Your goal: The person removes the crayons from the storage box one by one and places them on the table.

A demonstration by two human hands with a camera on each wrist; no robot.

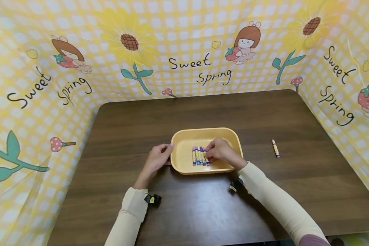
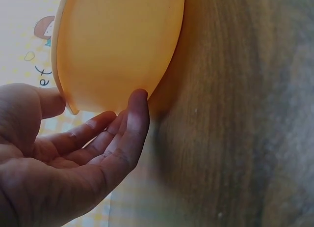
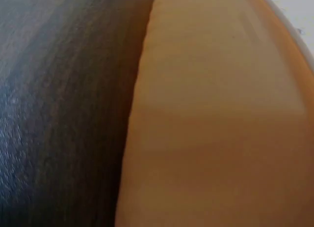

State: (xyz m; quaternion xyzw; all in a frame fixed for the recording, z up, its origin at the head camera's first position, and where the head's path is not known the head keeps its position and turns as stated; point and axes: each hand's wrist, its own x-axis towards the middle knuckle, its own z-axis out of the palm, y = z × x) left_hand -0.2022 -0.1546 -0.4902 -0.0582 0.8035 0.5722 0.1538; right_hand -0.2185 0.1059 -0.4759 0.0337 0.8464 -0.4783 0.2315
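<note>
Inside a yellow plastic tray (image 1: 181, 167), several crayons (image 1: 198, 157) with yellow wrappers lie side by side in a row. My right hand (image 1: 219, 149) reaches over the near right rim and pinches the crayon (image 1: 207, 160) at the row's right end; the fingers partly cover it. At the tray's left end, my left hand (image 1: 158, 157) holds the tray. In the left wrist view its thumb (image 2: 51, 103) is at the rim and the curved fingers (image 2: 137, 116) meet the outer wall. The right wrist view has only the tray's outer wall (image 3: 216, 114) and the tabletop; the hand is hidden there.
One more crayon (image 1: 275, 149), with a pink upper end, lies on the brown wooden table (image 1: 135, 123) to the right of the tray. A yellow checked cloth (image 1: 184, 44) hangs behind the table and along both sides.
</note>
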